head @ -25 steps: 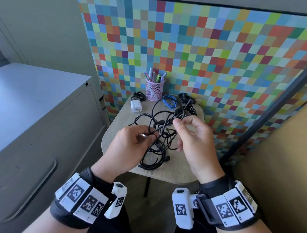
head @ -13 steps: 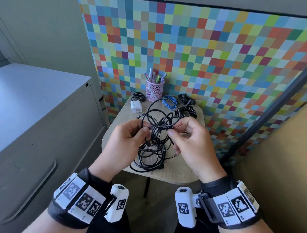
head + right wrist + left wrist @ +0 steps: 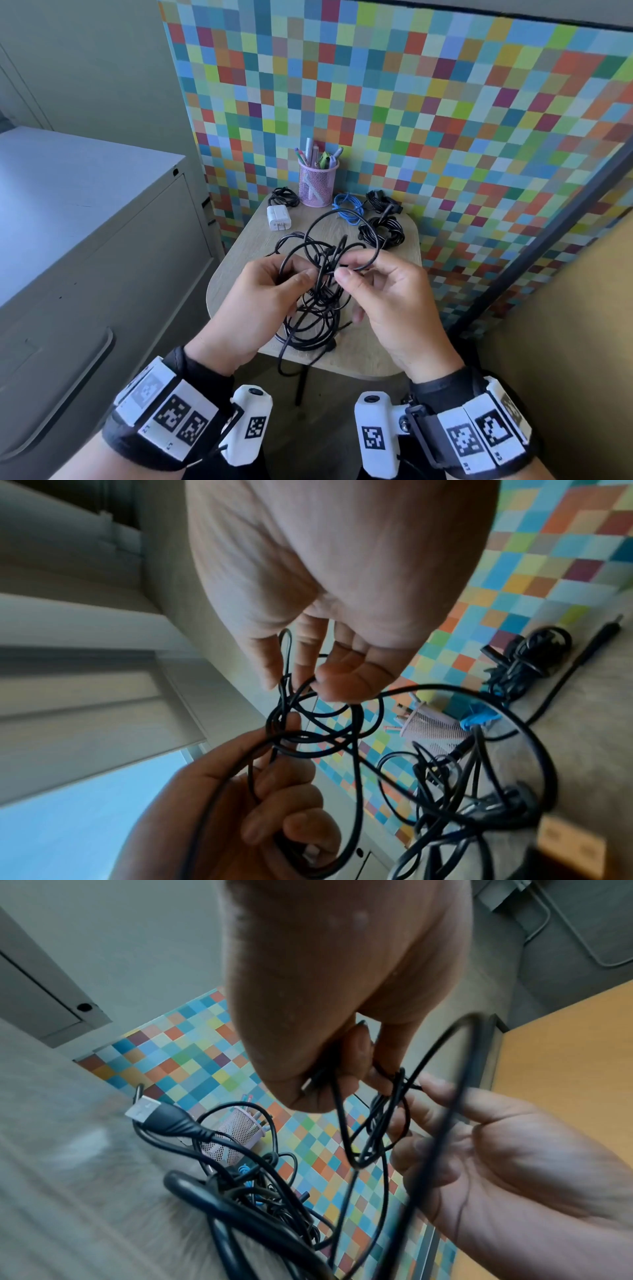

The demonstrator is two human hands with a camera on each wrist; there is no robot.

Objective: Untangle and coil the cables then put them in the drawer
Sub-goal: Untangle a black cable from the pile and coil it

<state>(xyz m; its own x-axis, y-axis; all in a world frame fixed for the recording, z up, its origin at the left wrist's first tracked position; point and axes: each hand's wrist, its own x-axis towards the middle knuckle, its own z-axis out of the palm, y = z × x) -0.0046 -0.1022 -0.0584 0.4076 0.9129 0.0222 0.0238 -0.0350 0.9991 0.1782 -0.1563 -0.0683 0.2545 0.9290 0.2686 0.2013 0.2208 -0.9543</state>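
- Small wooden table (image 3: 400, 356), rounded corners.
- Back edge: pink mesh pen cup (image 3: 317, 185), upright.
- White charger (image 3: 278, 218) and small black coil (image 3: 283, 198), left of cup.
- Blue cable (image 3: 347, 207) and black coiled cables (image 3: 383, 229), right.
- Tangled black cables (image 3: 313, 322), lower loops on the tabletop.

You have the knotted bundle of thin black cables (image 3: 317, 301) lifted above the table, loops hanging past its near edge. A small blue coiled cable (image 3: 348, 206) and two black coiled cables (image 3: 383, 230) lie at the back.

Head view downward; 2 wrist views close, sharing the cable tangle (image 3: 318, 291).
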